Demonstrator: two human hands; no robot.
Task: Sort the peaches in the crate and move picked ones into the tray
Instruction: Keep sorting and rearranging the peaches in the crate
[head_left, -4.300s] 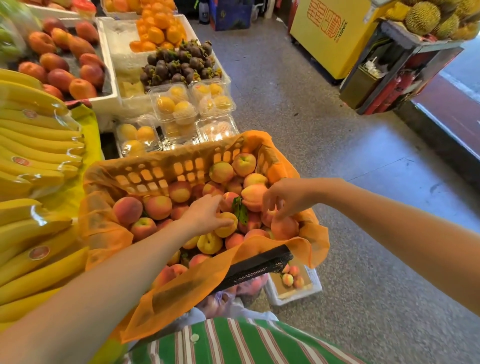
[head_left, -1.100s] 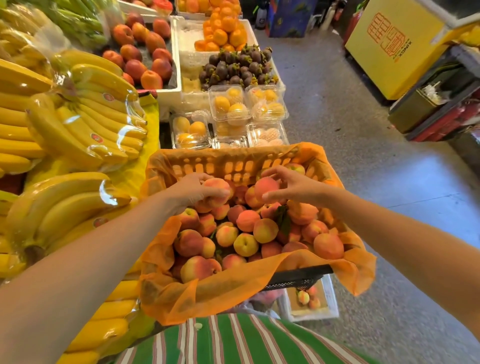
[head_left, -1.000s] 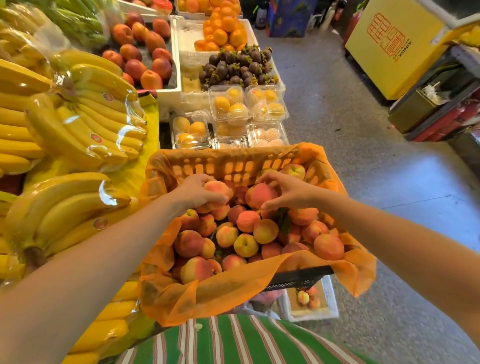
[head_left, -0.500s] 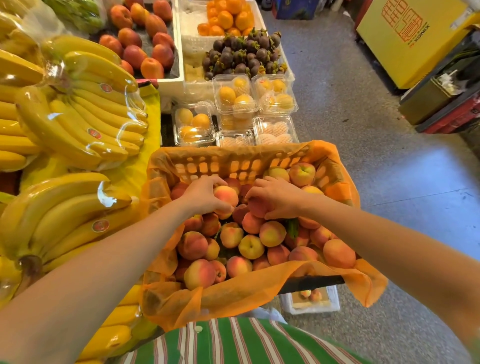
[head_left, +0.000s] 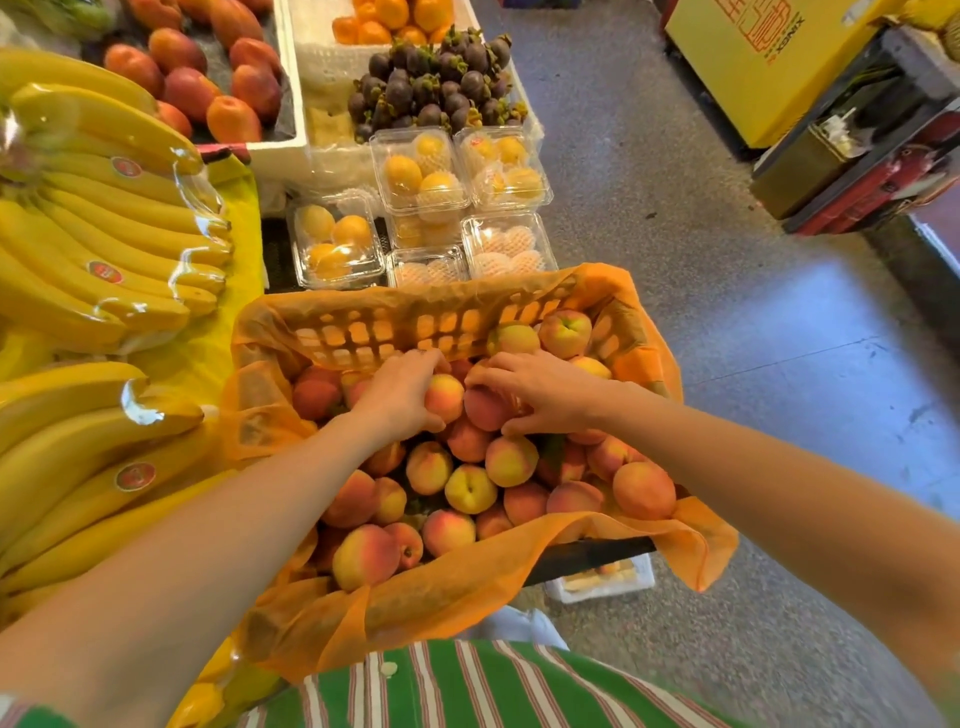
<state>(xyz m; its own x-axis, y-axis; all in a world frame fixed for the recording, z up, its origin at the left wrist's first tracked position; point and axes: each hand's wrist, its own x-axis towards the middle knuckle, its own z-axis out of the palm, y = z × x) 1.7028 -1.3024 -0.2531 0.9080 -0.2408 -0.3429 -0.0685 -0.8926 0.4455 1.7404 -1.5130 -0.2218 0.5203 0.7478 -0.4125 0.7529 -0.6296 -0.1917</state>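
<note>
peaches (head_left: 470, 488) lie in the crate (head_left: 395, 325); bananas (head_left: 93, 218) to its left, clear boxes (head_left: 421, 171) behind it

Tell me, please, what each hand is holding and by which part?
The left hand grips a yellow-red peach round its left side; the right hand grips a darker red peach from above, thumb at its near side.

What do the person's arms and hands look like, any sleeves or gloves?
Both forearms are bare. The left hand and right hand show no gloves, rings or watch. Below is a green shirt with white-and-red stripes and a pale button.
</note>
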